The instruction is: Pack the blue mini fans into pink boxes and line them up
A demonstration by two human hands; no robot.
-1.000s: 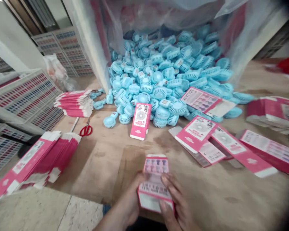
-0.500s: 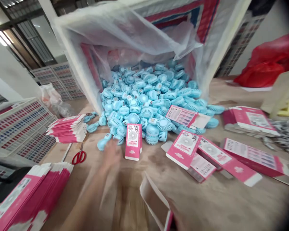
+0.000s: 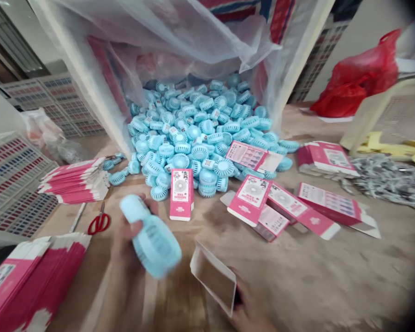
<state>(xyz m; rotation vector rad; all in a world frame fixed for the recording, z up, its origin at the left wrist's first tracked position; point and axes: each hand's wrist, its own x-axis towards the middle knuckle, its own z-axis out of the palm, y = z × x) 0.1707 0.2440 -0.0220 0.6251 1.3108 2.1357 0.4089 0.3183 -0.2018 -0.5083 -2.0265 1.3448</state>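
Observation:
A light blue fan (image 3: 156, 244), slightly blurred, is held by its handle in my left hand (image 3: 126, 237), above the table's near part. My right hand (image 3: 244, 304) grips an open carton (image 3: 214, 276) whose mouth faces up and left; the fan's round head is just left of that mouth, apart from it. Beyond my hands a large heap of blue fans (image 3: 193, 133) spills out of a plastic-lined box. An upright-looking pink fan box (image 3: 181, 193) leans at the heap's front. More pink boxes (image 3: 251, 198) lie right of it.
Flattened pink cartons are stacked at the left (image 3: 76, 180) and near left (image 3: 38, 281). Red scissors (image 3: 99, 222) lie between them. Toward the right are a carton stack (image 3: 328, 159), a pile of small grey items (image 3: 390, 180), a red bag (image 3: 359, 83) and a cream basket (image 3: 383, 110).
My left hand has come back from the heap's front left edge toward me with a blue fan. The right hand still holds the open carton. The camera view has shifted.

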